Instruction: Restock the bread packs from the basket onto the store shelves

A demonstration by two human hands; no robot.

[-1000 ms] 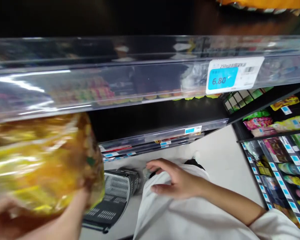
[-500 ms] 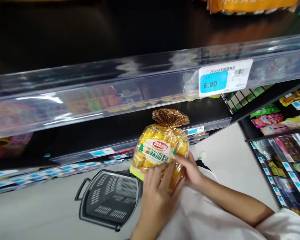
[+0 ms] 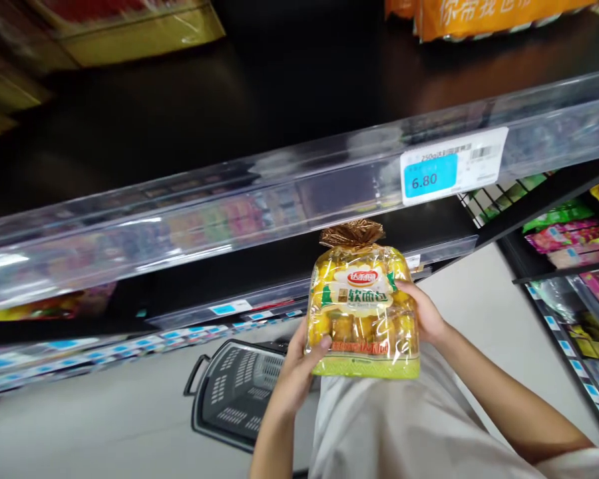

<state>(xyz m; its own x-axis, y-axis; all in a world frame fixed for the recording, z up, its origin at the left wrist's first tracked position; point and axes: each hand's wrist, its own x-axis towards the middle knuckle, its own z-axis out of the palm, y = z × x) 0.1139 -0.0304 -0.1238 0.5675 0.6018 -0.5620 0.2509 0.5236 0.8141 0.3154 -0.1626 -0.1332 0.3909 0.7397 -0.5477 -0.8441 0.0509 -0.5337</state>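
Observation:
A clear bag of soft bread rolls [image 3: 363, 313], gathered at the top in brown-gold wrap, is held upright with its printed front toward me. My left hand [image 3: 302, 362] grips its lower left side, thumb on the front and the other fingers hidden behind. On the other side, my right hand [image 3: 422, 311] holds the bag's right edge, thumb on the front, fingers out of sight behind it. Below and to the left, a dark grey shopping basket [image 3: 237, 392] stands near the floor; its visible inside holds nothing.
Dark store shelves with a clear price rail [image 3: 279, 179] run across in front of me. A price tag [image 3: 454, 166] reads 6.80. Orange packages [image 3: 494, 16] lie on the upper shelf. More stocked shelving [image 3: 569, 332] stands right, beyond the pale floor [image 3: 484, 326].
The bag has turned to face me squarely and shifted right. My left hand has moved from across its front to its lower left side. The view has shifted slightly.

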